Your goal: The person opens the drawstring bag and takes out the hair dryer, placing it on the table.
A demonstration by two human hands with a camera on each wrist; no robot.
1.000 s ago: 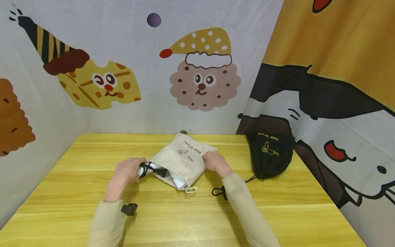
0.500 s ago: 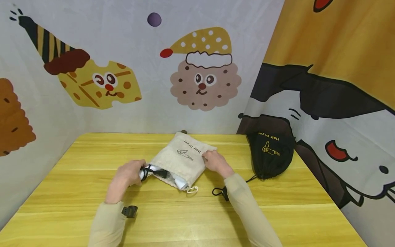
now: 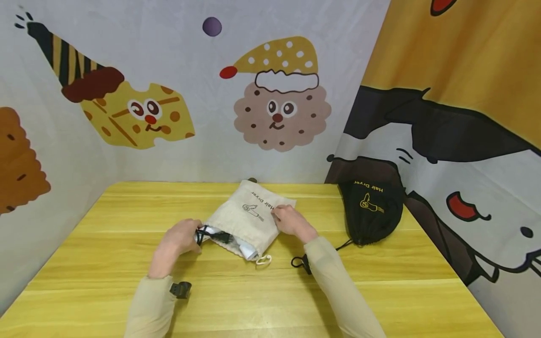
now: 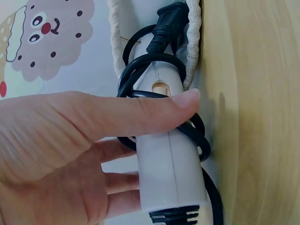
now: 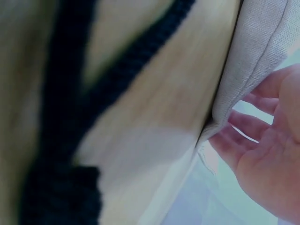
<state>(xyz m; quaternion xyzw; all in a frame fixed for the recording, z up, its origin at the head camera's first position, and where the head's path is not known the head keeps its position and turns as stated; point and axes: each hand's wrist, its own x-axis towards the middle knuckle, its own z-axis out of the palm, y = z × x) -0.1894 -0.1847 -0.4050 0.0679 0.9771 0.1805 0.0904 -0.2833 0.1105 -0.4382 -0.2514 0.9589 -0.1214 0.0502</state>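
Observation:
In the left wrist view, my left hand point(image 3: 181, 236) grips a white hair dryer point(image 4: 168, 173) by its handle, thumb across the front and fingers behind. Black cord point(image 4: 154, 58) is wound round the handle, and its plug point(image 4: 168, 23) points into the bag mouth. The rest of the dryer is hidden in a cream cloth drawstring bag point(image 3: 232, 206) printed "Hair Dryer", which lies on the table with its mouth facing me. A white piece point(image 3: 248, 251) shows at that mouth. At the bag's right side, my right hand point(image 3: 292, 223) holds the cloth edge between thumb and curled fingers.
A black drawstring bag point(image 3: 372, 216), also printed "Hair Dryer", lies at the table's back right. Its black cord and toggle point(image 3: 305, 264) reach beside my right sleeve. Patterned cloth walls point(image 3: 160, 164) stand along the wooden table's point(image 3: 236, 300) back and sides.
My left hand has shifted slightly right with the hair dryer handle, closer to the bag mouth. My right hand has moved a little left along the bag's edge.

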